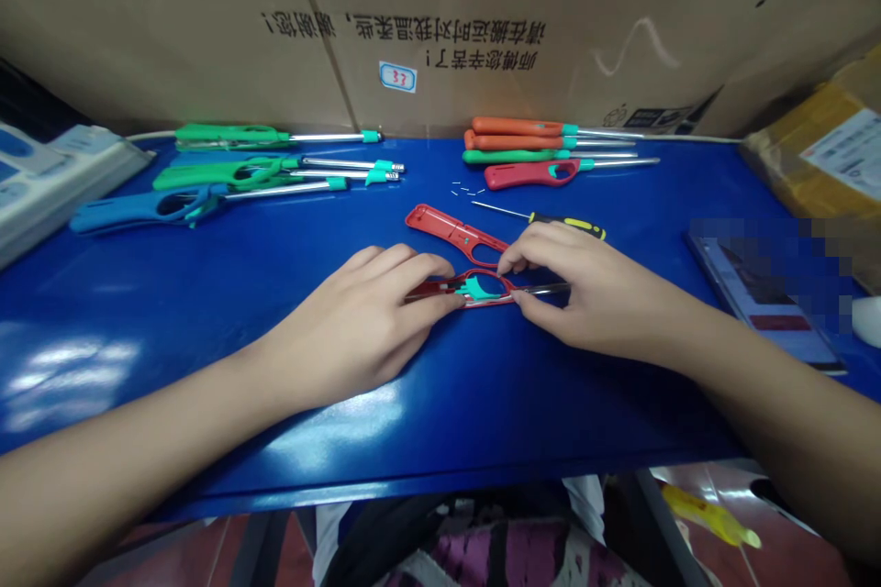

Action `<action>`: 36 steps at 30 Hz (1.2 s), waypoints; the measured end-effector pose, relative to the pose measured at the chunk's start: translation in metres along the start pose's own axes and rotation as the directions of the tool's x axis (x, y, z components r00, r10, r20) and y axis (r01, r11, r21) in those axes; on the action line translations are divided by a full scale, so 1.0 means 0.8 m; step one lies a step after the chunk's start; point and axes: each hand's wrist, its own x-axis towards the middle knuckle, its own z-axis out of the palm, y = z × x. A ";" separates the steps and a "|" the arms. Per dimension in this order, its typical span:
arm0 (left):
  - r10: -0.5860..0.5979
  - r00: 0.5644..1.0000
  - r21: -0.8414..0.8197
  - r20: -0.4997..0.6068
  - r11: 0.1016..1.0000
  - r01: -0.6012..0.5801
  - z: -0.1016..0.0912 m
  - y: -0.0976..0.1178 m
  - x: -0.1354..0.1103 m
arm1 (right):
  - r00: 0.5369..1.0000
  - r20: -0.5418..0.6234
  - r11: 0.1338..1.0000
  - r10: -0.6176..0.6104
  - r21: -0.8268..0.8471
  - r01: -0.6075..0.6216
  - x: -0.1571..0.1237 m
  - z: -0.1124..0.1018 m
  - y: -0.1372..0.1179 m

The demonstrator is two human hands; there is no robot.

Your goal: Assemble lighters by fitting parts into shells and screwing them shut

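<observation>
An opened red gas lighter (506, 298) with a teal trigger (480, 287) lies on the blue table, its inside facing up. My left hand (372, 316) pinches its handle end between thumb and fingers. At the other end, my right hand (585, 284) grips it near the metal barrel (547, 289). Just behind it rests the other red half shell (447, 229), close to my right fingertips. A screwdriver (568, 224) with a black and yellow handle lies behind my right hand. Several tiny screws or pins (468, 191) are scattered beside its tip.
Green and blue lighters (227, 174) lie at the back left, with orange, green and red lighters (523, 147) at the back right. A large cardboard box (440, 27) stands behind them. A phone (763, 298) lies at right; a white power strip (61, 174) is at left.
</observation>
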 end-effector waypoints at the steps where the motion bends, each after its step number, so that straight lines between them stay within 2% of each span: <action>1: 0.002 1.000 0.000 -0.006 1.000 -0.002 0.000 0.000 0.000 | 1.000 -0.009 1.000 -0.003 0.002 0.003 0.000 -0.001 0.000; 9: 0.003 1.000 -0.004 -0.005 1.000 -0.003 0.001 -0.001 -0.001 | 0.999 0.002 0.996 0.054 0.067 -0.054 0.002 -0.003 0.000; 12: -0.016 1.000 -0.038 0.002 0.999 0.016 -0.001 -0.002 0.000 | 0.998 -0.043 0.997 0.056 0.058 -0.053 0.003 -0.003 0.000; 17: -0.135 0.991 -0.052 -0.024 0.990 0.133 -0.011 -0.004 0.001 | 0.989 -0.142 0.999 0.043 -0.015 -0.046 0.005 0.000 0.007; 21: -0.182 0.983 0.009 0.039 0.983 0.182 -0.016 -0.008 0.000 | 0.993 -0.103 0.997 0.059 -0.033 -0.063 0.008 0.003 0.020; 25: -0.139 0.987 -0.003 0.077 0.990 0.140 -0.011 -0.012 -0.003 | 0.997 -0.049 0.998 0.063 0.013 -0.062 0.012 0.003 0.030; 28: -0.116 0.990 -0.055 0.079 0.991 0.120 -0.004 -0.012 -0.003 | 0.998 -0.050 0.999 0.036 0.015 -0.035 0.014 0.001 0.032; 32: -0.112 0.994 -0.098 0.014 0.989 0.112 -0.003 -0.012 -0.001 | 0.983 -0.177 0.999 0.049 0.033 -0.043 0.016 -0.002 0.025; 36: -0.143 0.965 -0.011 -0.219 0.990 0.144 -0.021 -0.018 0.000 | 0.935 -0.279 0.950 0.221 0.280 -0.141 0.015 -0.001 0.012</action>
